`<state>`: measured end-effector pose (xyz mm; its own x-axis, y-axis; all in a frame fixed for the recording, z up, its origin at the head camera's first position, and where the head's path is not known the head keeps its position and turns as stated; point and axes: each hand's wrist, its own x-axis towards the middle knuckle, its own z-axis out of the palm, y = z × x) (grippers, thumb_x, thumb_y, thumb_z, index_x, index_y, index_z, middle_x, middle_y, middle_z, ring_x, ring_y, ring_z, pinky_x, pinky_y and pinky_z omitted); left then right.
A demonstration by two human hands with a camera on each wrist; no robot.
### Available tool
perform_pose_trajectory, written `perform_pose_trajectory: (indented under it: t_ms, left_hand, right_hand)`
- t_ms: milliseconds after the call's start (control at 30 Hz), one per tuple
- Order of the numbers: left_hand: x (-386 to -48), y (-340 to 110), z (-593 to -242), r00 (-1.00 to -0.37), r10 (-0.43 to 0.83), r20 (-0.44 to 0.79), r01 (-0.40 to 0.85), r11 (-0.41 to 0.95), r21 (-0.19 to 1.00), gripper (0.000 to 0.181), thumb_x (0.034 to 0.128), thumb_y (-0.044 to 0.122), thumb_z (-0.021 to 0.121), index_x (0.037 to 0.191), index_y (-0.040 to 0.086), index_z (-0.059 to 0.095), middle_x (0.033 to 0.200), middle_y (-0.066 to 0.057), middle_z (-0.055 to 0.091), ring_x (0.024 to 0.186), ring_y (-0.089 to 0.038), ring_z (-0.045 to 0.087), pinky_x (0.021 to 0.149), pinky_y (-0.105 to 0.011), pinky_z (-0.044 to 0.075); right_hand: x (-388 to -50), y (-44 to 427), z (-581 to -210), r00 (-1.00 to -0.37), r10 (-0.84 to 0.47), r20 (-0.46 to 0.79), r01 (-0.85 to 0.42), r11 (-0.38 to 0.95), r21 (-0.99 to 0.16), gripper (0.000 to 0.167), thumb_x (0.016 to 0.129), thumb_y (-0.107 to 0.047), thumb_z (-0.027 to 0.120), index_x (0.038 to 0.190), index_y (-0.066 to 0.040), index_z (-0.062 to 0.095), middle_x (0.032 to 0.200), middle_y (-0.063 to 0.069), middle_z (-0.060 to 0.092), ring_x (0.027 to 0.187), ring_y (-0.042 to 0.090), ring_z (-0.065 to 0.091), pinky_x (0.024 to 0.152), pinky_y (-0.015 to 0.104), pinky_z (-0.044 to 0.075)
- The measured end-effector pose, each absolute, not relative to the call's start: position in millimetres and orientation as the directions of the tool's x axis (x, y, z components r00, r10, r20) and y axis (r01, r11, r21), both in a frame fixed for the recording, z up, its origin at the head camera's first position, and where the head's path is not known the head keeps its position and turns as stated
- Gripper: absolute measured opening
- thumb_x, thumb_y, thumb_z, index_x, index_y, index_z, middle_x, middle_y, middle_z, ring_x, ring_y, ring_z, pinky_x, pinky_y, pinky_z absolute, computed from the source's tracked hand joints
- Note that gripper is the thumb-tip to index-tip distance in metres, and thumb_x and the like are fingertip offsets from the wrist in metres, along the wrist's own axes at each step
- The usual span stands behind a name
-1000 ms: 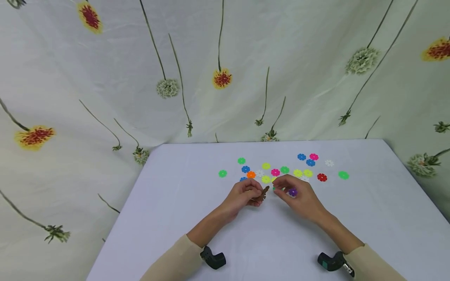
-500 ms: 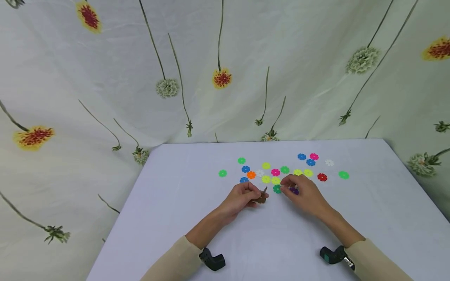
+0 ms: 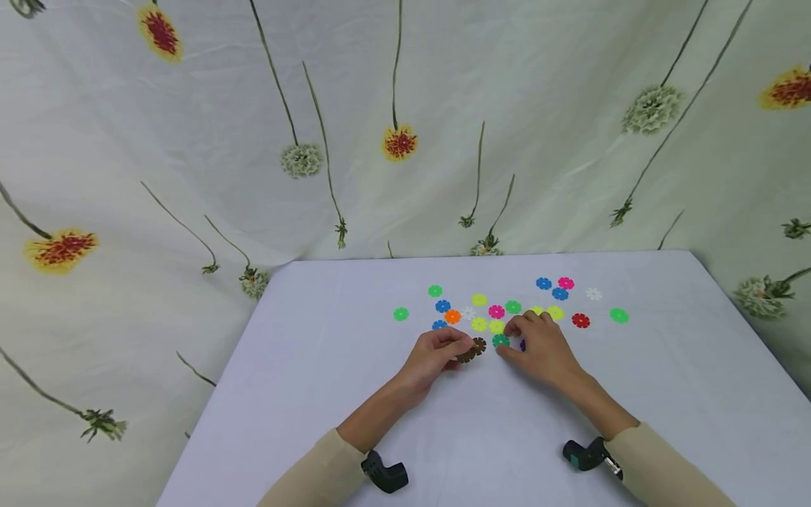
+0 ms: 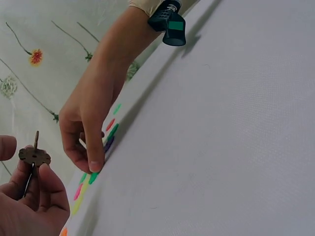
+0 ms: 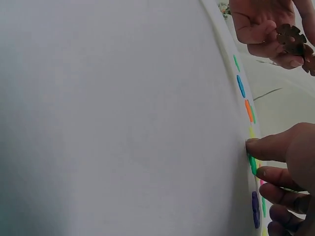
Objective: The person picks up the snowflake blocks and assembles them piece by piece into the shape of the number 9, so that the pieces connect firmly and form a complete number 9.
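Observation:
Brown notched discs (image 3: pixel 479 345), joined at an angle, are pinched by my left hand (image 3: pixel 438 355) just above the table; the left wrist view shows one brown disc (image 4: pixel 34 156) with another standing across it. My right hand (image 3: pixel 546 352) is down at a dark green disc (image 3: pixel 500 341) lying on the table. In the right wrist view its thumb and index finger touch opposite sides of that green disc (image 5: pixel 253 164). A purple disc (image 5: pixel 256 209) lies under the right hand's curled fingers, mostly hidden in the head view.
Flat notched discs in several colours lie scattered behind the hands, among them an orange one (image 3: pixel 453 317), a red one (image 3: pixel 581 320) and a light green one (image 3: pixel 619 315). A flower-printed cloth (image 3: pixel 405 197) hangs behind the white table (image 3: pixel 304 394).
My right hand has come down onto the dark green disc, its fingers reaching further forward. The brown discs have turned in my left hand, so a notched face now shows.

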<state>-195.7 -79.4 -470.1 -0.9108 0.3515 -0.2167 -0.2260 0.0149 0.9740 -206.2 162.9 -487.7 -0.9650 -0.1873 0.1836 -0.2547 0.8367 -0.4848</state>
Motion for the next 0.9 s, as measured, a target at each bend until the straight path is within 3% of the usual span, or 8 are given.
perform_pose_trajectory:
  t_ms: [167,333,500,600,667,800,900]
  left_hand:
    - [-195.6,-79.0,-469.7,-0.915,0.357,-0.188,-0.2,0.003,0.98,0.024,0.1066,0.02,0.067,0.117,0.0,0.073,0.105,0.006,0.076,0.094,-0.01,0.068,0.08,-0.023,0.057]
    - [-194.6,-78.5,-472.8,-0.915,0.371,-0.157,-0.16,0.022,0.987,0.019,0.1032,0.014,0.072,0.117,0.001,0.071,0.1,0.005,0.075,0.086,-0.009,0.07,0.076,-0.023,0.057]
    - [-193.4,-77.2,-473.4,-0.919,0.375,-0.125,-0.121,0.034,0.992,0.016,0.1013,0.01,0.073,0.115,0.003,0.068,0.099,0.003,0.07,0.082,-0.01,0.073,0.074,-0.023,0.057]
    - [-193.3,-76.7,-473.3,-0.921,0.373,-0.117,-0.114,0.03,0.993,0.017,0.1011,0.008,0.072,0.116,0.003,0.066,0.098,0.003,0.069,0.081,-0.01,0.073,0.074,-0.023,0.057]
    - [-193.5,-76.7,-473.9,-0.92,0.372,-0.119,-0.116,0.029,0.993,0.02,0.1009,0.007,0.071,0.119,0.003,0.064,0.098,0.003,0.07,0.081,-0.01,0.074,0.074,-0.022,0.058]
    - [-194.0,-76.4,-475.3,-0.919,0.371,-0.133,-0.133,0.026,0.991,0.024,0.1008,0.005,0.07,0.123,0.002,0.063,0.096,0.003,0.07,0.08,-0.01,0.074,0.075,-0.021,0.06]
    - [-194.2,-75.9,-475.0,-0.916,0.375,-0.145,-0.146,0.026,0.989,0.024,0.1006,0.006,0.07,0.123,-0.001,0.064,0.094,0.002,0.07,0.079,-0.009,0.073,0.075,-0.02,0.06]
  right_hand:
    - [-208.8,160.7,-488.6,-0.97,-0.186,0.156,-0.241,0.822,-0.516,0.028,0.088,-0.025,0.087,0.106,-0.009,0.073,0.103,0.008,0.067,0.104,0.027,0.054,0.086,0.044,0.045]
    - [-212.6,157.7,-490.1,-0.972,-0.19,0.138,-0.235,0.798,-0.555,0.027,0.088,-0.02,0.086,0.106,-0.01,0.068,0.101,0.006,0.069,0.103,0.028,0.054,0.091,0.049,0.036]
    - [-212.4,155.6,-492.5,-0.958,-0.205,0.199,-0.285,0.744,-0.604,0.02,0.092,-0.011,0.08,0.104,-0.013,0.065,0.093,0.002,0.072,0.095,0.024,0.061,0.096,0.054,0.032]
    - [-211.0,156.3,-493.2,-0.952,-0.188,0.242,-0.302,0.716,-0.629,0.015,0.095,-0.009,0.077,0.103,-0.012,0.065,0.091,0.002,0.074,0.09,0.021,0.067,0.096,0.05,0.034]
    - [-210.0,157.4,-492.4,-0.949,-0.177,0.259,-0.307,0.693,-0.652,0.013,0.097,-0.008,0.076,0.105,-0.011,0.066,0.092,0.001,0.075,0.09,0.019,0.069,0.095,0.047,0.041]
    - [-207.9,159.1,-490.2,-0.955,-0.166,0.247,-0.294,0.643,-0.707,0.016,0.099,-0.008,0.076,0.11,-0.014,0.066,0.099,0.001,0.077,0.096,0.018,0.072,0.088,0.036,0.054]
    - [-206.1,160.0,-488.4,-0.957,-0.167,0.237,-0.289,0.603,-0.744,0.017,0.1,-0.01,0.075,0.112,-0.016,0.065,0.103,0.001,0.078,0.099,0.018,0.072,0.085,0.03,0.055]
